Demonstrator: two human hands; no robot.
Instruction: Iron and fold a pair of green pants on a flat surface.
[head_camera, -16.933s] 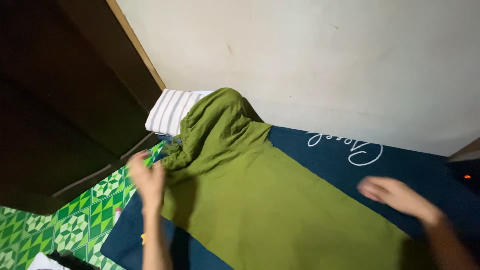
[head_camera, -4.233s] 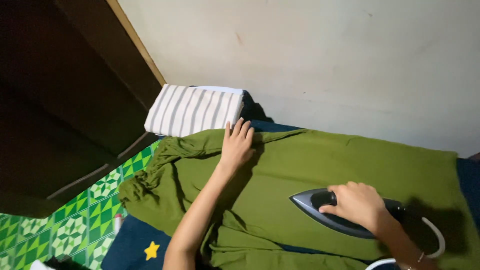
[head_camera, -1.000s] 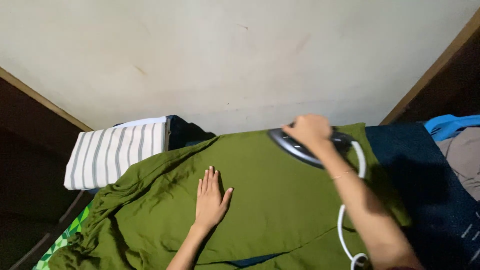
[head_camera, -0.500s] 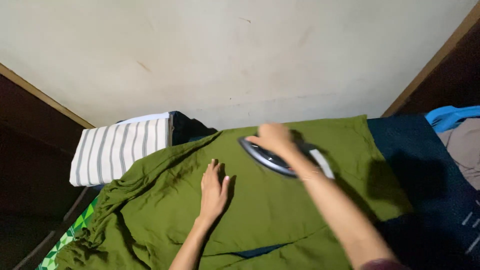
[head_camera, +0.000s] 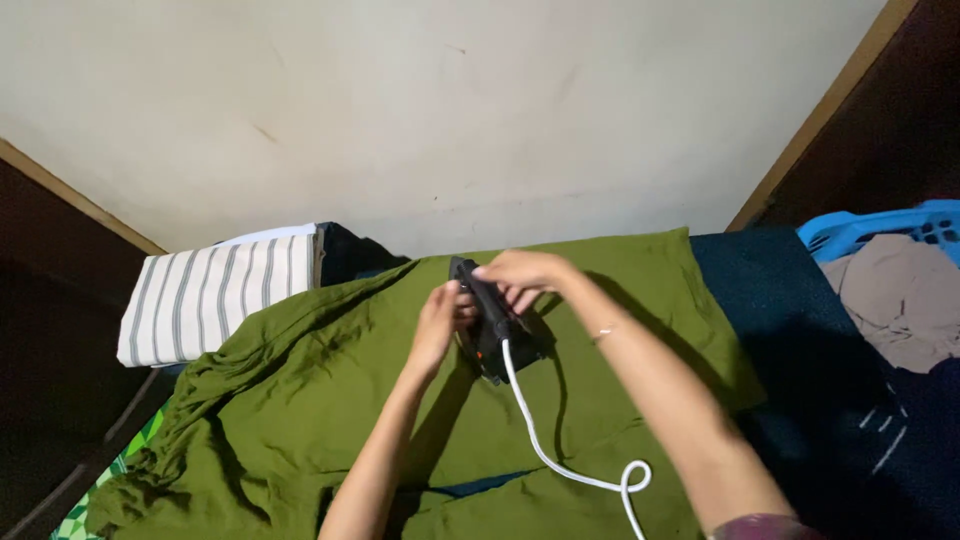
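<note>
The right hand (head_camera: 522, 272) has its fingers curled over the top of the dark iron (head_camera: 487, 318), gripping it from the one o'clock side. The left hand (head_camera: 440, 322) comes in from seven o'clock with its fingers bent against the iron's left flank; whether they clasp it or only press on it cannot be told. The iron stands tipped up on its heel near the middle of the green cloth (head_camera: 330, 400), its nose pointing to eleven o'clock.

From the iron's heel a white cord (head_camera: 545, 440) runs toward five o'clock and curls into a small loop over the lower fold of the cloth. The cloth lies on a dark blue mat (head_camera: 800, 330). At nine o'clock is a striped folded cloth (head_camera: 215, 295); at three o'clock a blue basket (head_camera: 880, 225) holds a grey garment (head_camera: 900, 300).

Judged from this: the left fingertips sit close to the soleplate and could get burnt if it is hot. The looped cord could snag on the forearm and tip the iron. Left resting flat, it might scorch the cloth.
</note>
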